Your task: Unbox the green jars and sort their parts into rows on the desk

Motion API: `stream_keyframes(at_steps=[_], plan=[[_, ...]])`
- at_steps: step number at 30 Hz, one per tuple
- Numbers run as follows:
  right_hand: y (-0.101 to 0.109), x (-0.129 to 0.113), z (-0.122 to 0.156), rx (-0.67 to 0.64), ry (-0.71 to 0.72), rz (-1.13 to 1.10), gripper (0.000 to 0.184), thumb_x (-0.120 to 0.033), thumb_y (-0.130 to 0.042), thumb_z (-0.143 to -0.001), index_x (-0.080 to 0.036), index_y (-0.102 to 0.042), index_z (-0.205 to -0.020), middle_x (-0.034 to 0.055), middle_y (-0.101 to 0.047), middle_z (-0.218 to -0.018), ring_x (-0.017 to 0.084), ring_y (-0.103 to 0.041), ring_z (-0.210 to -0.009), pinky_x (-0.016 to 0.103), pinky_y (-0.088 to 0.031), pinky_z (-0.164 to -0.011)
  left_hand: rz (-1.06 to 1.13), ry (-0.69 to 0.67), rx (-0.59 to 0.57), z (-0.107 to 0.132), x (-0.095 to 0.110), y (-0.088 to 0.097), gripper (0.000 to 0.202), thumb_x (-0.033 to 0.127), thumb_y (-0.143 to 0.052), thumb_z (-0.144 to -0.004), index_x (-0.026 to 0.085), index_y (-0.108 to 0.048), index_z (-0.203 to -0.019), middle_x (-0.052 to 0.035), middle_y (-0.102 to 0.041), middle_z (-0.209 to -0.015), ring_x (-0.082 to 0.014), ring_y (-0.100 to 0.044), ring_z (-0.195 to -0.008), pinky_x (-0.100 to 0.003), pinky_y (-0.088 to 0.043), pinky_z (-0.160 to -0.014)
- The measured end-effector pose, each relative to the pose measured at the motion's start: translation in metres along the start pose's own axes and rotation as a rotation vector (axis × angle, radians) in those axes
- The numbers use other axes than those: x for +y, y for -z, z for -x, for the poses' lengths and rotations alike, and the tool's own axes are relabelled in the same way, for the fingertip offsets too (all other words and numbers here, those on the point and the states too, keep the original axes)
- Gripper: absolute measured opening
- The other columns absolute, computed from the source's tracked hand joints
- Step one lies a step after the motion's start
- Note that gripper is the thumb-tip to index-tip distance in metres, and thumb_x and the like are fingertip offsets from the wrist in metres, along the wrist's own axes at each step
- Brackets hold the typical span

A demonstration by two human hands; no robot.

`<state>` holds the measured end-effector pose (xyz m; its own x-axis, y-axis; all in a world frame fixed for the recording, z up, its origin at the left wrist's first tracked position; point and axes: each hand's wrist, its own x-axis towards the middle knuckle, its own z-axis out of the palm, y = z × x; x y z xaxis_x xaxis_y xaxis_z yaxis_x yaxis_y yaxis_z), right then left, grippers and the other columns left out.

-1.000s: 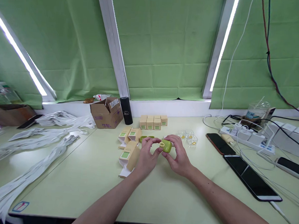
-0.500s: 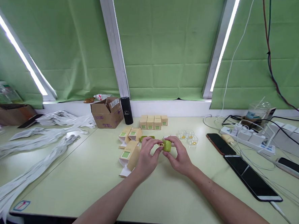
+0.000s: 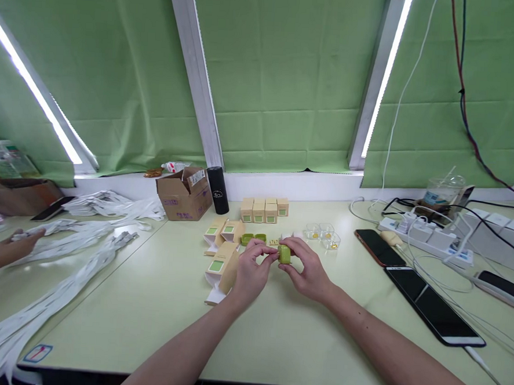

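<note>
My right hand (image 3: 308,270) holds a small glossy green earbud-style case (image 3: 284,254) between thumb and fingers, just above the table. At its left side, the thumb and forefinger of my left hand (image 3: 252,272) are pinched together. A small gold-coloured clasp on the case lies at these fingertips, now almost hidden by them. Just behind my left hand, an open green case (image 3: 253,239) rests on the table. Small gold-coloured pieces (image 3: 274,242) lie beside it.
Opened kraft boxes (image 3: 225,266) with green windows stand left of my hands, several closed boxes (image 3: 259,210) behind. Clear cups (image 3: 325,231) sit to the right, near phones (image 3: 433,305) and a power strip (image 3: 428,241). At left, another person's hand (image 3: 12,250) touches white straps (image 3: 72,286).
The green case has turned in my fingers, and its gold clasp is now mostly covered. My left hand shifted slightly, uncovering the open case. The other person's hand reached further in from the left.
</note>
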<state>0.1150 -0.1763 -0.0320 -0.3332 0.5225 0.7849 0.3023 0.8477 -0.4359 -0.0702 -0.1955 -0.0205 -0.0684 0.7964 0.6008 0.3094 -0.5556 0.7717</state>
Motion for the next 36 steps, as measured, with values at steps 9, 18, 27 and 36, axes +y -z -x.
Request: stream_keyframes(at_steps=[9, 18, 27, 36], plan=[[0.001, -0.001, 0.001, -0.036, 0.002, -0.024, 0.046, -0.022, -0.063, -0.097, -0.026, -0.053, -0.142, 0.0149, -0.065, -0.131, 0.031, -0.065, -0.123, 0.053, -0.059, -0.103, 0.095, 0.052, -0.038, 0.000, -0.005, 0.001, 0.003, 0.024, -0.078, -0.083, 0.022, -0.080, -0.083, -0.0052, -0.067, -0.090, -0.0200, -0.065, -0.091, -0.033, -0.054, -0.081], [0.002, 0.002, 0.002, -0.067, 0.009, -0.003, 0.046, -0.022, -0.063, -0.097, -0.026, -0.054, -0.142, 0.0150, -0.066, -0.128, 0.031, -0.068, -0.119, 0.052, -0.062, -0.098, 0.096, 0.084, -0.081, -0.002, -0.006, 0.003, 0.008, 0.030, -0.079, -0.082, 0.022, -0.079, -0.079, -0.0048, -0.067, -0.087, -0.0193, -0.064, -0.087, -0.034, -0.054, -0.080], [0.000, 0.000, -0.001, -0.060, -0.106, -0.128, 0.044, -0.027, -0.064, -0.098, -0.028, -0.057, -0.141, 0.0135, -0.063, -0.132, 0.028, -0.065, -0.119, 0.045, -0.064, -0.092, 0.129, 0.151, -0.088, -0.005, -0.001, 0.002, 0.018, 0.039, -0.082, -0.079, 0.021, -0.079, -0.080, -0.0052, -0.068, -0.088, -0.0196, -0.065, -0.085, -0.034, -0.052, -0.078], [0.000, 0.000, -0.006, 0.054, -0.187, -0.157, 0.051, -0.029, -0.063, -0.099, -0.032, -0.053, -0.150, 0.0103, -0.062, -0.124, 0.025, -0.066, -0.113, 0.046, -0.063, -0.095, -0.104, 0.057, -0.093, -0.006, 0.013, 0.007, 0.037, 0.032, -0.078, -0.086, 0.027, -0.072, -0.122, -0.0083, -0.073, -0.116, -0.0269, -0.059, -0.120, -0.040, -0.049, -0.094]])
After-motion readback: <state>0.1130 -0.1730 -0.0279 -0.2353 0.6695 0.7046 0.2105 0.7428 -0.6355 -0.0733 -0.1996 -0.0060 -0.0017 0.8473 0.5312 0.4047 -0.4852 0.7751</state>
